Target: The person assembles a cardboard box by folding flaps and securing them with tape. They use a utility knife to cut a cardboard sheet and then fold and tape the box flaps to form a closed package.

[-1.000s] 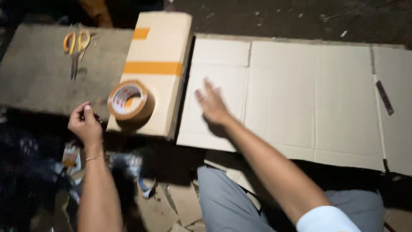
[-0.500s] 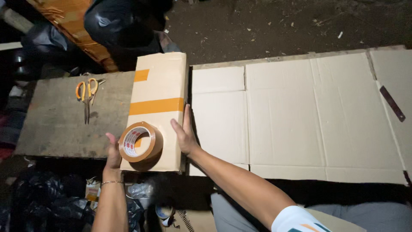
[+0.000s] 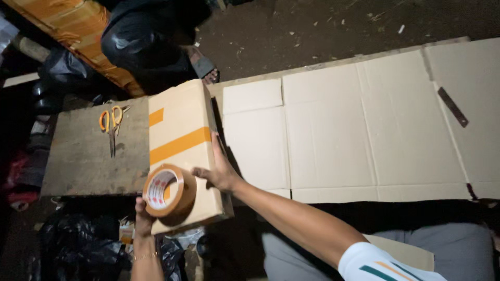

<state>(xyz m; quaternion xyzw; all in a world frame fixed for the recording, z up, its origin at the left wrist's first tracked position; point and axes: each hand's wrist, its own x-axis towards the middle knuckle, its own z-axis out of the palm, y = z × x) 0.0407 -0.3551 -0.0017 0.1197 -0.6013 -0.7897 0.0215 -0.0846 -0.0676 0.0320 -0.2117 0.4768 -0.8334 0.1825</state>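
1. Fingers of the left hand wrap the brown tape roll, held against the near end of the folded cardboard box.
2. The right hand, fingers spread, presses the box's right edge.
3. Left of the box, orange-handled scissors lie on a board; right of it, a flattened cardboard sheet.

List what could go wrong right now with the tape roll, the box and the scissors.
1. The left hand holds the tape roll at the cardboard box's near end, which seems to overhang the board; pressing there might tip it.
2. The right hand only steadies one side, so the box could slide.
3. The scissors lie close by.
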